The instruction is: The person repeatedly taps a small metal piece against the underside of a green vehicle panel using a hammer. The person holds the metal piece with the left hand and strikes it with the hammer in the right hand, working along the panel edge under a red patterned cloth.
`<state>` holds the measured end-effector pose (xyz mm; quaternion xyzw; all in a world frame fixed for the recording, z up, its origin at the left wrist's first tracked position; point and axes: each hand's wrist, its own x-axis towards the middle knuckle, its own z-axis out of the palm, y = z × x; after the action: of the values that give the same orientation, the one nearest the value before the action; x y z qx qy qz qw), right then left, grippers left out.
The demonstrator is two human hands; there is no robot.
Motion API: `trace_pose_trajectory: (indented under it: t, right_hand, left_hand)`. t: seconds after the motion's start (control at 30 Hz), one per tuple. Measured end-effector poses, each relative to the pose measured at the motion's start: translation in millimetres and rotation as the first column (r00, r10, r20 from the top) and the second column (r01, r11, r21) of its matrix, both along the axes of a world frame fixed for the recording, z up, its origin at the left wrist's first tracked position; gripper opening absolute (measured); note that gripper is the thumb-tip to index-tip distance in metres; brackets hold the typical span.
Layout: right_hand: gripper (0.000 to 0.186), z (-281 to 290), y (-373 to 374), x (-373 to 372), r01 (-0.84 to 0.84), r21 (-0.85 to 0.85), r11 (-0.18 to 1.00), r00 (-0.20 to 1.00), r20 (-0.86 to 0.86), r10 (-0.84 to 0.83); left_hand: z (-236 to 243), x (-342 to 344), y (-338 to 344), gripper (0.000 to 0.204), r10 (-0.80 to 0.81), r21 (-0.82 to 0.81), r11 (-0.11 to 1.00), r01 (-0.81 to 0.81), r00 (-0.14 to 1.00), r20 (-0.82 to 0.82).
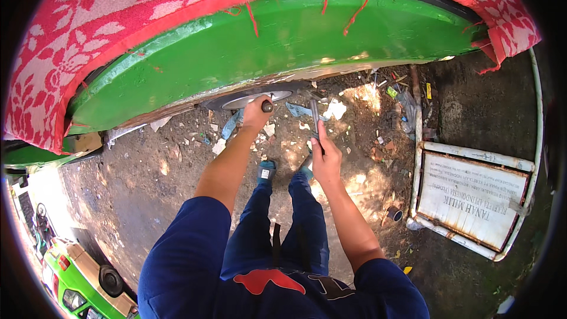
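Note:
My left hand (254, 116) is closed around a tool whose dark, round handle end (267, 106) faces up; its far end is hidden, so I cannot tell its kind. Just beyond it is the wheel (236, 101) under the green car body panel (266, 35). In my right hand (326, 162) is a hammer (315, 115), held by its handle with the thumb and a finger along it. The hammer's head points away from me, close to the wheel's right side, and is apart from the other tool.
A red floral cloth (142, 3) with loose threads drapes over the car. Paper scraps (335, 109) and debris litter the dirt ground (159, 201). At the right lies a white metal-framed sign (466, 195). Another green vehicle (88, 283) stands at the lower left.

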<state>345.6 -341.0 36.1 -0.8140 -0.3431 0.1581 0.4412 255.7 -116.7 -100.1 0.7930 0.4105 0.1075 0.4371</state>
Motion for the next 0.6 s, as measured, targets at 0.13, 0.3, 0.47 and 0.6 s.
trace_pose_trajectory:
  t: [0.13, 0.3, 0.47, 0.6]
  right_hand:
    - [0.047, 15.8, -15.3, -6.3, 0.111, 0.129, 0.985, 0.993, -0.057, -0.104]
    - [0.049, 21.0, -31.5, -11.0, 0.219, -0.053, 0.974, 0.925, -0.305, -0.225]
    - [0.050, 27.8, -29.4, -13.2, 0.226, -0.044, 0.973, 0.922, -0.313, -0.228]
    - [0.051, 28.0, -28.9, -15.2, 0.226, -0.024, 0.974, 0.917, -0.332, -0.221]
  left_hand:
    - [3.8, -27.6, -17.8, 0.033, -0.192, 0.121, 0.979, 0.162, 0.935, 0.299]
    - [27.9, -17.5, -21.6, 0.035, -0.307, 0.251, 0.941, 0.228, 0.888, 0.343]
    - [53.7, 6.0, -6.3, 0.036, -0.362, 0.301, 0.920, 0.251, 0.839, 0.406]
    - [58.8, 25.6, 5.7, 0.034, -0.328, 0.207, 0.943, 0.259, 0.826, 0.459]
